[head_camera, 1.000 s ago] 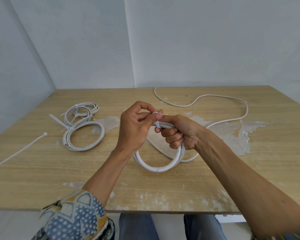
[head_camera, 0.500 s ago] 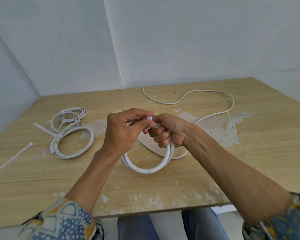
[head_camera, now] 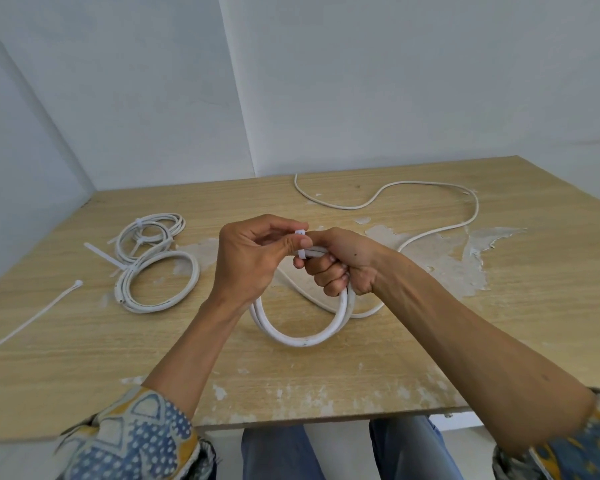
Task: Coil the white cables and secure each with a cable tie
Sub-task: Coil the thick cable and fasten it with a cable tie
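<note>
My right hand (head_camera: 340,263) is closed around the top of a thick white cable coil (head_camera: 302,336) that hangs down to the wooden table (head_camera: 326,382). A white cable tie (head_camera: 301,242) wraps the coil's top, and my left hand (head_camera: 250,261) pinches it at its head between thumb and fingers. Two tied coils lie at the left: a thick coil (head_camera: 160,282) and a thinner coil (head_camera: 149,233) behind it. A loose thin white cable (head_camera: 430,188) snakes across the far right of the table.
A spare cable tie (head_camera: 32,317) lies near the table's left edge. Another tie strap (head_camera: 103,256) sticks out beside the tied coils. Patches of peeled veneer (head_camera: 465,247) mark the right of the tabletop. White walls stand close behind and to the left.
The view has shifted, so the table sits lower in frame. Both hands remain together at the top of the coil, with the left thumb now pressed beside the tie's head.
</note>
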